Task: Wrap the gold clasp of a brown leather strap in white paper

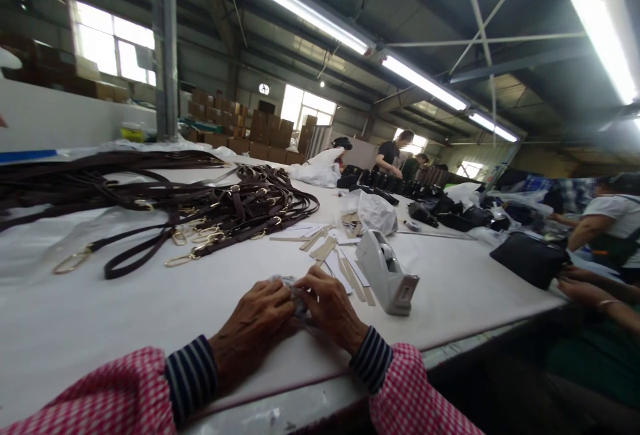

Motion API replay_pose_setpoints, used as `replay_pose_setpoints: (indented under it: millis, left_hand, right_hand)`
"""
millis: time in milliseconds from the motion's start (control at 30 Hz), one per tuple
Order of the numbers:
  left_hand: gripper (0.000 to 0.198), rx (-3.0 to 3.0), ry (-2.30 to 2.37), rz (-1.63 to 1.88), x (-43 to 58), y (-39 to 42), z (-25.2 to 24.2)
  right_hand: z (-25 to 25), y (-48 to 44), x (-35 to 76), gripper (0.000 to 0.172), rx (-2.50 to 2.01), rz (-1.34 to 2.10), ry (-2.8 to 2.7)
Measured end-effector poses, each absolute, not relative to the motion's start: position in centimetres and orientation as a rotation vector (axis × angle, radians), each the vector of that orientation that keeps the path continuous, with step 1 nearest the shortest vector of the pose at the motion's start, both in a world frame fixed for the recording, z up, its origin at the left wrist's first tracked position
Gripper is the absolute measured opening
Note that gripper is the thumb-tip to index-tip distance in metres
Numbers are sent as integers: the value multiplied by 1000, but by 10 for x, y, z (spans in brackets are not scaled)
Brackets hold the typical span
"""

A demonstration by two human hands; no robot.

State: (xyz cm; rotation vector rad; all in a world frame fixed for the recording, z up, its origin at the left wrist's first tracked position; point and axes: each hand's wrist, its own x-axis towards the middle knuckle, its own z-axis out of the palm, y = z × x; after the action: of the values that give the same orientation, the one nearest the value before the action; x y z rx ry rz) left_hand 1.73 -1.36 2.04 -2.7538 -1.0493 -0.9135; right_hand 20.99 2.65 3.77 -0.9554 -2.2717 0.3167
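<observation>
Head view: both hands rest together on the near edge of the white worktop (450,275). Left hand (253,332) and right hand (330,312) are curled narrow around a small greyish item (295,292), pinched between the fingertips; mostly hidden, so what it is can't be told. Wrists sit on the worktop, likely to steady fine finger work. Tape dispenser (387,272) stands just right of the hands, within easy reach. Tan strips (325,248) lie fanned beyond the hands. Dark straps (210,205) with gold clasps are heaped further back on the left. Black bag (530,258) lies well apart on the right, near another person's arm (595,295).
</observation>
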Motion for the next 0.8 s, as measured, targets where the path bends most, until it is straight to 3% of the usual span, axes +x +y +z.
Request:
replay_pose_setpoints:
  millis: [267,567,700,800]
  left_hand:
    - [24,-2764,-1093,-824,17,-13,20]
    - [27,-2646,-852,-822,11,2,7]
    - [20,-2701,-821,-845,9,2,8]
    - [17,-2701,-917,-859,10,1,5]
  right_hand:
    - [43,27,205,13,-1039,285,-2348]
    - [43,31,206,5,-1132,273,-2417]
    - [42,29,209,5,-1116,316,-2376]
    - [51,18,229,12,-1040,430,-2308]
